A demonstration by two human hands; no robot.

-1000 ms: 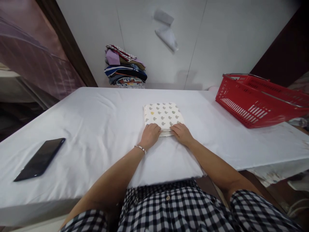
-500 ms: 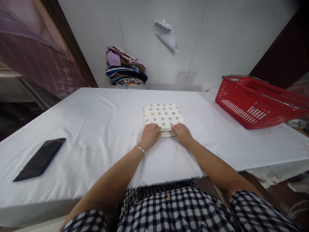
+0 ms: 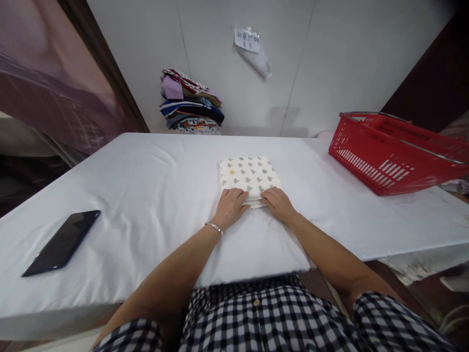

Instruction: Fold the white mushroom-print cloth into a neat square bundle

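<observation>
A folded white cloth (image 3: 249,174) with small grey printed motifs, one yellow and one green, lies flat in the middle of the white-covered table (image 3: 164,195). Its layers show along the near edge. My left hand (image 3: 231,205) holds the near left corner, fingers on top and thumb at the layered edge. On the near right corner, my right hand (image 3: 279,203) grips in the same way, its thumb mostly hidden. A silver bracelet (image 3: 214,227) circles my left wrist.
A dark tablet or phone (image 3: 62,242) lies at the left of the table. Against the wall stands a stack of folded clothes (image 3: 192,102). A red plastic basket (image 3: 395,156) sits at the right edge. A paper label (image 3: 247,40) hangs on the wall.
My left hand has shifted slightly right along the cloth's near edge, its thumb now further out. The wall label has turned its written side into view. The cloth stays in place.
</observation>
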